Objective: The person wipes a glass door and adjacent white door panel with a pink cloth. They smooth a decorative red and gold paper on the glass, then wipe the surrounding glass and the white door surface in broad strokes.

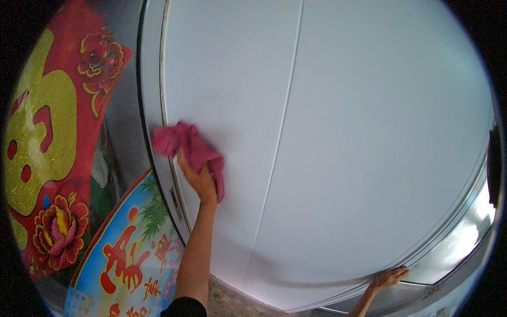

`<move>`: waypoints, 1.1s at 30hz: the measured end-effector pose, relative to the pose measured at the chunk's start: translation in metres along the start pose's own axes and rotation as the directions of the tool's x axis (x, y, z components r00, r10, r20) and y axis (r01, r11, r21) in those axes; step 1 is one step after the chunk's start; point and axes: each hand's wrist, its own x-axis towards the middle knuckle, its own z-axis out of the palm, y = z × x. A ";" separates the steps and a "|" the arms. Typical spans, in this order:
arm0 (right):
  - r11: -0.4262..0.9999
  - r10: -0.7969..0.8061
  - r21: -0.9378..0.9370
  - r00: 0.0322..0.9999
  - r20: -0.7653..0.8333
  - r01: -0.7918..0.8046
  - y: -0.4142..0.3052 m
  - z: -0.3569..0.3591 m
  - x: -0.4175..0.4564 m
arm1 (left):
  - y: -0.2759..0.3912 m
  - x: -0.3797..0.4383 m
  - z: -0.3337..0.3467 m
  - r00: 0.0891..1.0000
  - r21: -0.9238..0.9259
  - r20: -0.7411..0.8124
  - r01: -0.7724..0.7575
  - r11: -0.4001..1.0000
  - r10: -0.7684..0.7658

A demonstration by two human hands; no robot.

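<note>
A crumpled pink cloth is bunched in my left hand. It lies against a large smooth white panel, which looks like a door, and overlaps the pale frame strip at its left. The cloth hides some of my fingers, and its edges are slightly blurred. Low on the right, my right hand holds the panel's layered edge, fingers pointing right. How far the fingertips wrap behind that edge cannot be seen.
A thin raised seam runs down the panel. Left of the dark-edged frame are a red-and-gold floral decoration and a blue printed board bearing writing. Grey floor shows below; a shiny surface lies beyond the right edge.
</note>
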 end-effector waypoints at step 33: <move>0.997 0.034 0.060 0.998 0.059 -0.038 -0.014 -0.007 0.006 | -0.011 -0.189 -0.051 0.939 0.172 0.331 0.035 0.985 -0.091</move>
